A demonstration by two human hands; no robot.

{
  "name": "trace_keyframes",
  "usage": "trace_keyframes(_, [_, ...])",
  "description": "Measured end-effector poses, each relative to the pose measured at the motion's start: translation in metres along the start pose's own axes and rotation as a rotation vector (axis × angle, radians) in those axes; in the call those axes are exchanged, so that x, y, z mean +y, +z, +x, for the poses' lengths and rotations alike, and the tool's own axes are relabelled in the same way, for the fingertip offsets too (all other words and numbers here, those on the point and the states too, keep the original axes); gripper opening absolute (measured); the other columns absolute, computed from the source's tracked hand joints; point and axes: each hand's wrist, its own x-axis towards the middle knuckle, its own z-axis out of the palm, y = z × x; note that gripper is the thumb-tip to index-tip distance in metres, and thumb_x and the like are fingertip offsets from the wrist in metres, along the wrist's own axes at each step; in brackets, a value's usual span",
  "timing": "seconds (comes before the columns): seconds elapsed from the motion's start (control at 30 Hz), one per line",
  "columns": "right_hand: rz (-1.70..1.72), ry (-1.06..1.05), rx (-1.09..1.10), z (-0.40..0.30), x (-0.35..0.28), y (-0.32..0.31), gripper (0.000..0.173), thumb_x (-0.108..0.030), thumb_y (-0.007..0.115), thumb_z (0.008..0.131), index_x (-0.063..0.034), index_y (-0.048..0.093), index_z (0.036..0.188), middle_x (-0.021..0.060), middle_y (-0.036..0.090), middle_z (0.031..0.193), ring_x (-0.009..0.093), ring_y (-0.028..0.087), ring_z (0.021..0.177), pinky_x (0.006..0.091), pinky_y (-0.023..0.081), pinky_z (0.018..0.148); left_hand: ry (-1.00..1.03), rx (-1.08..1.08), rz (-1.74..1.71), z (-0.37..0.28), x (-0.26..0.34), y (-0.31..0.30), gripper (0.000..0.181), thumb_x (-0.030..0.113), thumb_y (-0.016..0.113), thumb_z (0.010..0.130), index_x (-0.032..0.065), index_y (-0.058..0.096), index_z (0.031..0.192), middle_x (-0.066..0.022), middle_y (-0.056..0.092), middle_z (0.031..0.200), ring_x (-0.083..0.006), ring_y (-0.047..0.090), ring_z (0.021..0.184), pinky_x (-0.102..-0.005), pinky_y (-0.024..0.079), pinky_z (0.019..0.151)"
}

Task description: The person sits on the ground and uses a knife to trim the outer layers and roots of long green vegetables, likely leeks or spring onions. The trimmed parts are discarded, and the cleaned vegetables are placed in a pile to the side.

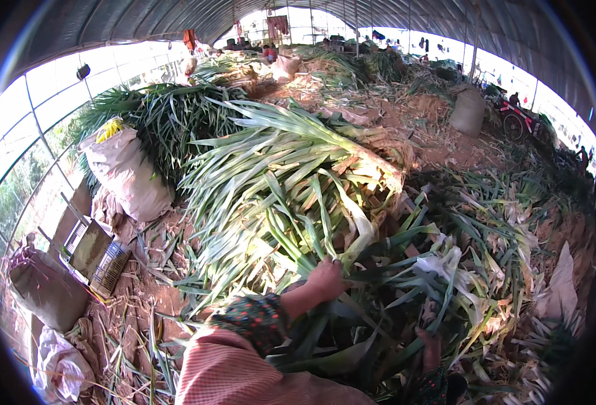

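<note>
My left hand (326, 279) is closed around a leek (359, 225) where its leaves fan out. The pale stalk of that leek points up and away, towards the root ends of the pile. Lower and to the right, in shadow, my right hand (429, 348) has its fingers curled on a long green leaf (410, 349); part of the hand is dark. Directly ahead lies a large heap of leeks (257, 172), leaves to the left and roots to the right. One thick leek (358, 149) rests across its top.
Stripped leaves (485, 228) cover the ground at right, with trimmed white stalks (530, 374) below. At left stand a full white sack (126, 167), a plastic crate (108, 263) and another sack (47, 286). A darker leek pile (176, 116) and a sack (467, 111) lie farther off.
</note>
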Motion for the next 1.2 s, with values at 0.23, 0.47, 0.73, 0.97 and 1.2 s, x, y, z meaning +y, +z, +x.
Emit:
trace_keyframes(0.23, [-0.311, -0.147, 0.033, -0.038, -0.005, -0.002, 0.052, -0.017, 0.077, 0.073, 0.0008, 0.055, 0.117, 0.0078, 0.061, 0.098, 0.018, 0.059, 0.085, 0.0326, 0.048, 0.077, -0.208, 0.032, -0.218, 0.021, 0.036, 0.041, 0.068, 0.022, 0.074, 0.073, -0.0024, 0.04, 0.126, -0.0257, 0.044, 0.122, -0.0422, 0.05, 0.115, -0.0463, 0.048, 0.093])
trace_keyframes(0.47, [-0.404, -0.013, 0.084, -0.073, -0.025, -0.024, 0.068, -0.023, 0.081, 0.071, 0.0007, 0.05, 0.128, 0.0124, 0.06, 0.116, 0.022, 0.058, 0.101, 0.0345, 0.046, 0.087, -0.151, -0.044, -0.338, 0.001, 0.028, 0.018, 0.077, 0.031, 0.078, 0.062, -0.0054, 0.049, 0.123, -0.0289, 0.052, 0.118, -0.0401, 0.055, 0.109, -0.0399, 0.048, 0.095])
trace_keyframes(0.73, [-0.478, -0.142, 0.096, -0.078, 0.006, -0.046, 0.059, -0.025, 0.075, 0.078, -0.001, 0.053, 0.128, 0.0129, 0.062, 0.114, 0.021, 0.058, 0.101, 0.0343, 0.046, 0.087, 0.187, -0.181, -0.66, -0.117, 0.021, -0.078, 0.077, 0.024, 0.076, 0.069, -0.003, 0.045, 0.133, -0.0235, 0.058, 0.12, -0.0323, 0.059, 0.111, -0.0398, 0.047, 0.095])
trace_keyframes(0.97, [-0.414, -0.087, 0.163, -0.087, -0.011, -0.036, 0.052, -0.021, 0.069, 0.085, -0.0017, 0.052, 0.13, 0.0068, 0.058, 0.121, 0.017, 0.055, 0.102, 0.0333, 0.046, 0.087, 0.404, -0.294, -0.737, -0.122, 0.048, -0.029, 0.071, 0.018, 0.076, 0.067, -0.0047, 0.051, 0.128, -0.0188, 0.059, 0.116, -0.0232, 0.057, 0.109, -0.0348, 0.044, 0.097])
trace_keyframes(1.2, [-0.668, 0.096, -0.118, -0.204, -0.061, 0.02, 0.045, -0.037, 0.07, 0.082, 0.002, 0.061, 0.103, 0.0206, 0.065, 0.096, 0.034, 0.064, 0.086, 0.0425, 0.05, 0.076, 0.116, -0.372, -0.832, -0.08, 0.026, 0.077, 0.069, 0.015, 0.074, 0.062, -0.0053, 0.054, 0.125, -0.0177, 0.063, 0.116, -0.0244, 0.06, 0.107, -0.0322, 0.044, 0.096])
